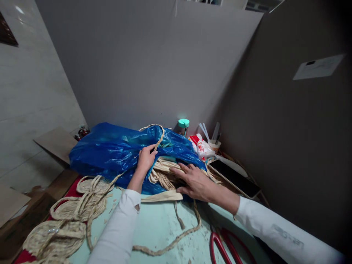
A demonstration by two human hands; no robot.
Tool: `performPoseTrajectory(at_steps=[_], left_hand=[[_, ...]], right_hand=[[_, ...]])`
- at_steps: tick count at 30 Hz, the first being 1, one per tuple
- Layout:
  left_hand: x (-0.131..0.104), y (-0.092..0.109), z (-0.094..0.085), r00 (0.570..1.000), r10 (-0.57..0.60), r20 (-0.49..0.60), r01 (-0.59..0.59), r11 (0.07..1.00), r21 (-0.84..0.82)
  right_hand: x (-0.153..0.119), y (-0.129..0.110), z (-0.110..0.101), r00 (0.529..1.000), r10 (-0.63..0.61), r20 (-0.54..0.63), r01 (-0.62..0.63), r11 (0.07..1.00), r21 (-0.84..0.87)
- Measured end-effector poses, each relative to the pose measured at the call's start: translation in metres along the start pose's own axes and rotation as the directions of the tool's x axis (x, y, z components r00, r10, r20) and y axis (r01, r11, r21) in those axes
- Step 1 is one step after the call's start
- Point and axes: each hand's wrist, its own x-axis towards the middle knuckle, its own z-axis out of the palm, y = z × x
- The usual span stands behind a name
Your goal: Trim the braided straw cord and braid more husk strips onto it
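Note:
My left hand is closed on a braided straw cord, which arches up over a blue plastic bag. Pale flat straw strips lie in the bag's opening. Over them, my right hand rests with its fingers spread, and its thumb is near a single wide strip at the bag's front edge. Whether the right fingers pinch any strip cannot be made out. A twisted cord curves across the pale green table.
Woven straw soles line the left side on red cloth. Red-handled scissors lie at the front right. Behind them are a black-screened phone or tablet, a cup, a red-and-white packet and a green-lidded jar. Grey partitions stand behind.

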Motion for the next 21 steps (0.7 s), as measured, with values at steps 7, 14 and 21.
performPoseTrajectory(at_steps=[7, 14, 21], left_hand=[[-0.001, 0.004, 0.001, 1.000, -0.021, 0.001, 0.021, 0.999, 0.028], [-0.004, 0.007, 0.000, 0.999, -0.033, -0.033, 0.035, 0.998, 0.060], [-0.005, 0.009, 0.000, 0.997, -0.070, -0.014, 0.071, 0.996, 0.057]], right_hand=[[0.049, -0.001, 0.020, 0.988, -0.155, -0.006, 0.151, 0.969, -0.194], [0.091, 0.013, 0.027, 0.993, -0.079, -0.092, 0.056, 0.970, -0.235], [0.042, 0.010, 0.025, 0.961, -0.276, 0.025, 0.277, 0.947, -0.161]])
